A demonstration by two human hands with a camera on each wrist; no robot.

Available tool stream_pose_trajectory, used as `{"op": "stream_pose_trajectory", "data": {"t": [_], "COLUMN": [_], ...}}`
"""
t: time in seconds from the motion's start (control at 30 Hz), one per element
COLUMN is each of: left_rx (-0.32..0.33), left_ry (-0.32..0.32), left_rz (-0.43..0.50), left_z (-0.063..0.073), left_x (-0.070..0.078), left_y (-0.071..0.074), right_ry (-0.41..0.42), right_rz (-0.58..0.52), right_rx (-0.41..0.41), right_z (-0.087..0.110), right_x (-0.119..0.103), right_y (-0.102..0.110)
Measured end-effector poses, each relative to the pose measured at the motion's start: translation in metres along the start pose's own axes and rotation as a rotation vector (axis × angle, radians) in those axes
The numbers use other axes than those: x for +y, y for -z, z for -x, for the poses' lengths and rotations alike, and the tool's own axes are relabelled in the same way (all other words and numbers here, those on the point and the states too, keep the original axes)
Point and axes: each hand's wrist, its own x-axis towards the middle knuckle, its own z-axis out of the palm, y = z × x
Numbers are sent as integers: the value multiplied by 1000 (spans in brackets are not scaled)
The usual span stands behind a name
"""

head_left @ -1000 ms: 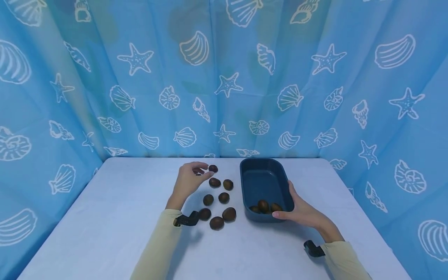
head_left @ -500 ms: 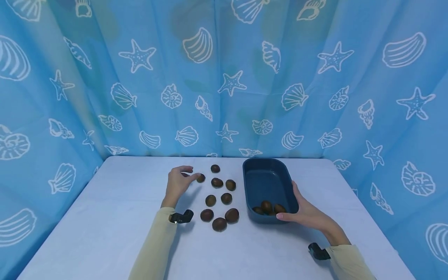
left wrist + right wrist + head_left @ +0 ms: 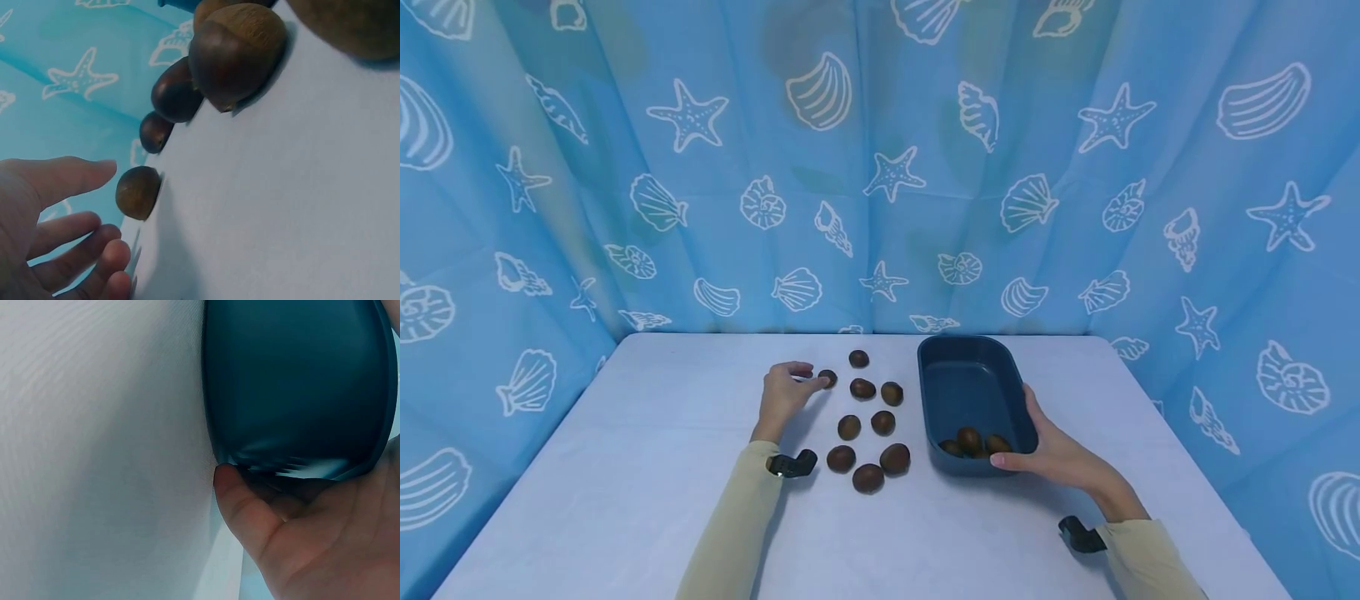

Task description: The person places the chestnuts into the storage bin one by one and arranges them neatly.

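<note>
1. Evidently, in the head view, the left hand [image 3: 782, 402] is the nearer one to the nearest brown nut [image 3: 829, 376], which lies on the table just right of its fingertips, the thumb tip overlapping it; whether they touch is unclear. The other nuts [image 3: 862, 389] lie farther right of those fingers, most of them closer to the person. Beyond them is the container [image 3: 966, 392], its long axis running away from the person.

2. From the left wrist, the thumb reaches out above loosely bent fingers, with a gap between. The nut sits just past the thumb tip, not pinched; it looks roundish, with no clear long axis.

3. From the right wrist, the right hand [image 3: 1060, 458] grips the container, one fingertip against the lower edge of its wall; no nut shows near these fingers.
</note>
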Motion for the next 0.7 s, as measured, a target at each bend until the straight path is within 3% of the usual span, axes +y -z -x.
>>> {"op": "stream_pose_trajectory", "data": {"t": [0.37,0.7], "left_rx": [-39,-38], "left_ry": [-13,-20], "left_rz": [-81,-122], "left_z": [0,-4], "left_x": [3,4], "left_y": [-11,-12], "right_ry": [13,2], "right_rz": [-4,15], "right_rx": [5,2], "right_z": [1,1], "right_x": [1,0], "right_y": [1,0]}}
